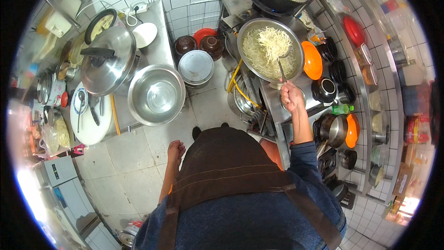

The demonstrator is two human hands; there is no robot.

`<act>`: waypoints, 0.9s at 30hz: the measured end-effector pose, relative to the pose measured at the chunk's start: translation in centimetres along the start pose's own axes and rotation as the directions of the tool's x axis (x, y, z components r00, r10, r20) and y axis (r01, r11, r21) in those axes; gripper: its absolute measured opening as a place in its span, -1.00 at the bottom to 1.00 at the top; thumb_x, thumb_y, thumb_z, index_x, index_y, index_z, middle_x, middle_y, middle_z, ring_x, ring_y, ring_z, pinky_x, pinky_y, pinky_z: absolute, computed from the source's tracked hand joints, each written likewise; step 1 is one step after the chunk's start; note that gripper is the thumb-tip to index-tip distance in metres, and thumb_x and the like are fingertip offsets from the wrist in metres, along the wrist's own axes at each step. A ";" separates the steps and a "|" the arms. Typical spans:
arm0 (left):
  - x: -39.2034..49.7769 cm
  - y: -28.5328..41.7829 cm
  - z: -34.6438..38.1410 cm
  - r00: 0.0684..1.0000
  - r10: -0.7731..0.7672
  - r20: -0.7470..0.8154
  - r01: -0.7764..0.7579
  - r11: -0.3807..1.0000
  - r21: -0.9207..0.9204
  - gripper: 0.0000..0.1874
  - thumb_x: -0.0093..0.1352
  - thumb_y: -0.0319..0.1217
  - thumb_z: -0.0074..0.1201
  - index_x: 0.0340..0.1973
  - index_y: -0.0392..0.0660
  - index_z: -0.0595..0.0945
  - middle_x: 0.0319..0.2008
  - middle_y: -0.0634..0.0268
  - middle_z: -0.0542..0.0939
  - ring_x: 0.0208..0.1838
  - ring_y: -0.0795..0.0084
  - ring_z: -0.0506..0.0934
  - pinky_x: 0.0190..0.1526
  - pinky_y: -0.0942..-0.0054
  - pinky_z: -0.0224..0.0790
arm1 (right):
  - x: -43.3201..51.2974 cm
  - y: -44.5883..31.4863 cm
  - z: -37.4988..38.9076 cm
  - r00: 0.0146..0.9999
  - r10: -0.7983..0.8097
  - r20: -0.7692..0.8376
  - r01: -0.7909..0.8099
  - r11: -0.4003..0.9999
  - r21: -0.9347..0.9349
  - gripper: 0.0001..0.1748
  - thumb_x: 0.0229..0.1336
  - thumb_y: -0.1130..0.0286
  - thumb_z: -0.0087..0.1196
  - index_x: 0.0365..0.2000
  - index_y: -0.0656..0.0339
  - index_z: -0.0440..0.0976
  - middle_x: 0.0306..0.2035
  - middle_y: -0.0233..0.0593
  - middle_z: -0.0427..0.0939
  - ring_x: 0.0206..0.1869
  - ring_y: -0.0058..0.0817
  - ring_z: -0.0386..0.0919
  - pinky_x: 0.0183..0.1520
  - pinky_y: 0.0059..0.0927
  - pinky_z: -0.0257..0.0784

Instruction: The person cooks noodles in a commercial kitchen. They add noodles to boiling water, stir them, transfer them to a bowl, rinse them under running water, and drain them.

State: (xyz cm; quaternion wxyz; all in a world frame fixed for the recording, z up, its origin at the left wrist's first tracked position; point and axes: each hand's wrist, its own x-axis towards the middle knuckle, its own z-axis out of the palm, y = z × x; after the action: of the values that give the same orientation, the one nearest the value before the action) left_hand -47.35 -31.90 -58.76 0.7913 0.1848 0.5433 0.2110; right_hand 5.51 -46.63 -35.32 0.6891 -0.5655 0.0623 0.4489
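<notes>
My right hand (pixel 292 96) grips the metal handle of a ladle or skimmer (pixel 282 69). A heap of bean sprouts (pixel 274 43) rests on its head, which is mostly hidden beneath them. Under the heap is a wide stainless steel bowl (pixel 241 57) with more bean sprouts in it, standing at the stove counter. My left hand (pixel 176 151) hangs beside the dark apron (pixel 225 152) with its fingers loosely curled. Nothing shows in it, and it touches nothing that I can see.
A black pot (pixel 274 2) with pale strands inside stands on a burner beyond the bowl. Orange plates (pixel 313 60) and black bowls (pixel 323 89) line the right. On the left counter are a steel bowl (pixel 137 102), a large lidded pot (pixel 118 52) and a knife (pixel 94 115) on a white board (pixel 93 135).
</notes>
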 end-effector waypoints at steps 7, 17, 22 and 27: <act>-1.5 1.1 1.9 0.990 0.113 -0.089 -0.114 0.994 0.000 -0.83 0.47 -0.35 -0.01 -0.07 -0.11 0.51 -0.23 0.23 0.59 -0.31 0.41 0.55 -0.19 0.34 0.55 | -3.0 0.5 2.5 1.000 0.020 0.023 -0.019 0.999 -0.040 -0.73 0.48 0.43 -0.20 0.08 0.16 0.39 -0.61 -0.56 0.16 -0.72 -0.75 0.05 -0.79 -0.68 -0.09; -4.8 7.5 7.9 0.870 0.488 -0.075 -0.493 0.859 -0.137 -0.60 0.54 -0.14 -0.12 0.11 -0.17 0.31 -0.04 0.07 0.48 -0.09 0.22 0.54 0.02 0.17 0.48 | -11.7 4.2 12.7 0.916 0.195 0.352 -0.086 0.949 -0.302 -0.65 0.47 0.37 -0.16 0.18 0.14 0.35 -0.61 -0.60 0.18 -0.72 -0.81 0.05 -0.77 -0.70 -0.11; -5.5 9.1 8.6 0.882 0.464 -0.079 -0.471 0.867 -0.162 -0.52 0.54 -0.07 -0.13 0.14 -0.17 0.25 -0.03 0.05 0.46 -0.04 0.16 0.54 0.05 0.12 0.46 | -10.6 10.2 15.7 0.849 0.384 0.362 -0.150 0.833 -0.532 -0.68 0.45 0.34 -0.15 0.14 0.04 0.37 -0.58 -0.59 0.19 -0.66 -0.78 0.07 -0.68 -0.65 -0.04; -5.6 9.5 8.5 0.891 0.446 -0.080 -0.453 0.875 -0.172 -0.53 0.53 -0.04 -0.10 0.12 -0.13 0.29 -0.04 0.08 0.49 0.01 0.12 0.53 0.12 0.08 0.42 | -6.6 17.3 16.8 0.769 0.116 0.629 0.464 0.576 -0.673 -0.65 0.41 0.35 -0.12 0.14 0.16 0.33 -0.53 -0.32 0.40 -0.63 -0.39 0.35 -0.57 -0.28 0.29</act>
State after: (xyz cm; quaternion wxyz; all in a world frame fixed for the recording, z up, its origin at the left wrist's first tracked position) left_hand -42.40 -27.47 -46.54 0.7239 0.2272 0.4782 0.4423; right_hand -17.36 -36.99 -38.01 0.3834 -0.6380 -0.4322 0.5091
